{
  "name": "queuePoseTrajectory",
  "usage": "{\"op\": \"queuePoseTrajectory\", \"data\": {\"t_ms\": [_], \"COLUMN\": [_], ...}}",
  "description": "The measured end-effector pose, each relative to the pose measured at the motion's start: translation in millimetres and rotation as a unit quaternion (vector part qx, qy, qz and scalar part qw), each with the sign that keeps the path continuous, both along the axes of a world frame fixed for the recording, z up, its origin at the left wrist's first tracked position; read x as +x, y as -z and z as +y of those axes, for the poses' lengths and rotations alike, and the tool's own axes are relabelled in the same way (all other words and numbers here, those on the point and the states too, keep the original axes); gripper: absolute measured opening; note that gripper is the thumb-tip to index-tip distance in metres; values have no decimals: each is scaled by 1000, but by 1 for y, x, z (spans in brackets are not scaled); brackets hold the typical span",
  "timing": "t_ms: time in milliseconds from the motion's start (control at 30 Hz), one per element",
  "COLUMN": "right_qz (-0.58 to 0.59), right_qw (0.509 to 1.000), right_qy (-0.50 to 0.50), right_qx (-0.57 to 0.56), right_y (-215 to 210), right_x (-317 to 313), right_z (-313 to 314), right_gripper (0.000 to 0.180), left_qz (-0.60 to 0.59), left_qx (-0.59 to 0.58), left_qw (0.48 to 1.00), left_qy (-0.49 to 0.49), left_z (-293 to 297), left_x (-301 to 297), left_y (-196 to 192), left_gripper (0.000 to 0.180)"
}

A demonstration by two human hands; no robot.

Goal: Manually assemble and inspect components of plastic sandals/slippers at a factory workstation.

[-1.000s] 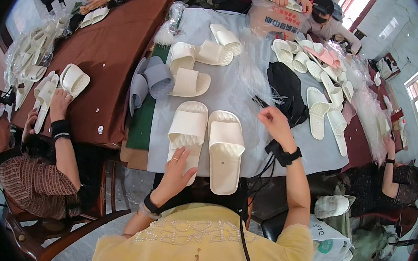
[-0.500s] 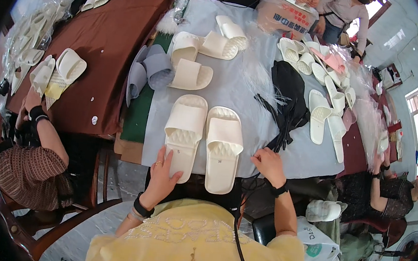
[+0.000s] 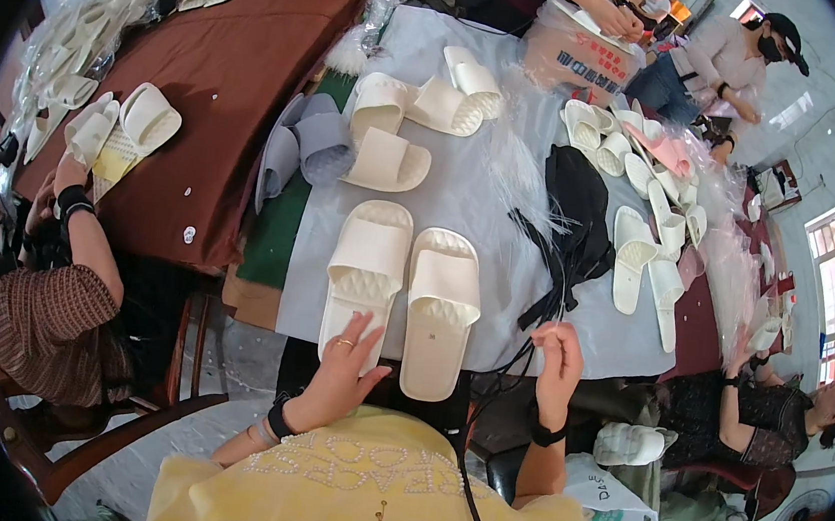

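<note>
Two cream slide slippers lie side by side at the near edge of the grey-covered table [image 3: 500,238]. My left hand [image 3: 347,369] rests with fingers spread on the heel of the left slipper [image 3: 364,270]. The right slipper [image 3: 440,308] lies untouched beside it. My right hand [image 3: 557,359] is drawn back near the table edge, fingers pinched on thin black strings [image 3: 519,356] that run up to a pile of black string bags [image 3: 575,210].
More cream slippers [image 3: 395,128] and grey ones [image 3: 293,143] lie further up the table, others to the right [image 3: 639,252]. A clear plastic bag [image 3: 578,55] stands at the far end. People sit on the left [image 3: 53,286], on the right [image 3: 773,425] and at the far side.
My right hand has pulled back from the black pile toward my body, drawing the strings along. My left hand has stayed on the left slipper's heel.
</note>
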State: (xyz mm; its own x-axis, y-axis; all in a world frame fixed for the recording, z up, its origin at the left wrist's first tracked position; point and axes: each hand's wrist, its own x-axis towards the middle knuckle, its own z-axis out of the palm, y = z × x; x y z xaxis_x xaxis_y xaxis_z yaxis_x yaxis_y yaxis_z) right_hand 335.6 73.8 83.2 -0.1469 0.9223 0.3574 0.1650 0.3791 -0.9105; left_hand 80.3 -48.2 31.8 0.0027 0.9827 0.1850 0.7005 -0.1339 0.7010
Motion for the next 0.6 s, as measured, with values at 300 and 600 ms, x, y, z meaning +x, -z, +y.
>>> {"op": "queuePoseTrajectory", "data": {"t_ms": [300,600], "right_qz": [-100,-186], "right_qw": [985,923], "right_qy": [0,-311], "right_qx": [139,127], "right_y": [12,1], "right_x": [0,-19], "right_z": [-11,-15], "right_gripper": [10,10], "left_qz": [-109,-13], "left_qx": [-11,166], "left_qw": [988,964], "left_qy": [108,210], "left_z": [9,39], "left_x": [15,26], "left_y": [-22,-28], "left_gripper": [44,44]}}
